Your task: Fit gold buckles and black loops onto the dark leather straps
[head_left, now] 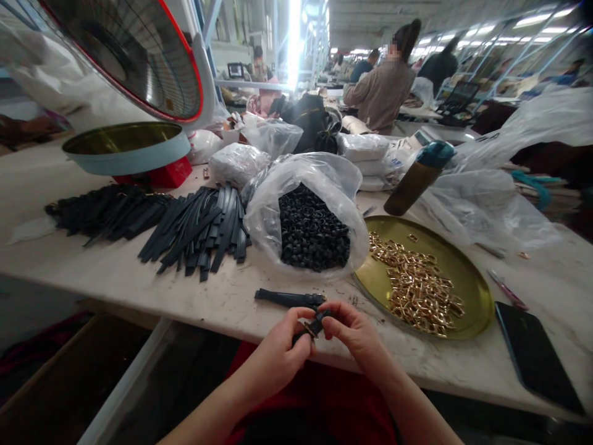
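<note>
Between my hands, at the table's front edge, is a short dark strap (319,322) with a gold-coloured buckle (311,331) on it. My left hand (290,343) is closed on the strap beside the buckle. My right hand (349,330) pinches the strap's other end; its fingertips partly hide it. Just behind my hands lie a few finished-looking dark straps (285,298) with buckles at their right end. Further back, an open clear plastic bag (262,228) holds many small black loops (315,228). To the right, a round gold tray (477,290) carries a heap of gold buckles (419,287).
Piles of dark strips (204,228) lie at left. Behind them are a fan (134,55) and a blue-rimmed round tin (130,157). A bottle (417,179) leans behind the tray. A phone (537,352) and small snips (507,289) lie at right. People work in the background.
</note>
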